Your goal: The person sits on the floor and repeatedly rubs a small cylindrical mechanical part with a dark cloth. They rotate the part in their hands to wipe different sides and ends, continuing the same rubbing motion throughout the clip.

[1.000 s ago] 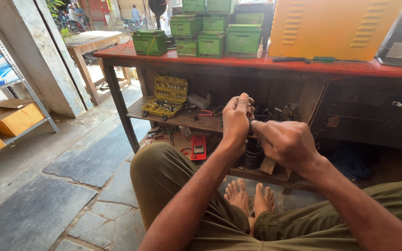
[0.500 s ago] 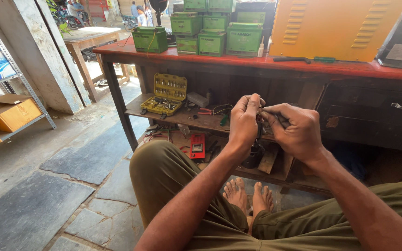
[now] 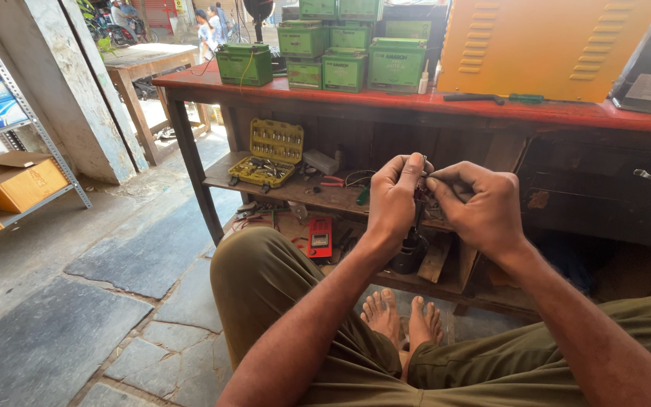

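My left hand and my right hand are raised together in front of me, above my knees. Both pinch a small dark part between the fingertips; most of it is hidden by the fingers, so its shape cannot be told. I sit on the stone floor with olive trousers and bare feet, facing a red-topped wooden workbench.
Green boxes and a yellow vented case stand on the bench top. The shelf below holds an open yellow socket set and loose tools; a red meter lies lower. A metal rack with cardboard boxes stands left.
My hands have come together from apart; the right hand closed in on the left, and both moved slightly right and up with the small part.
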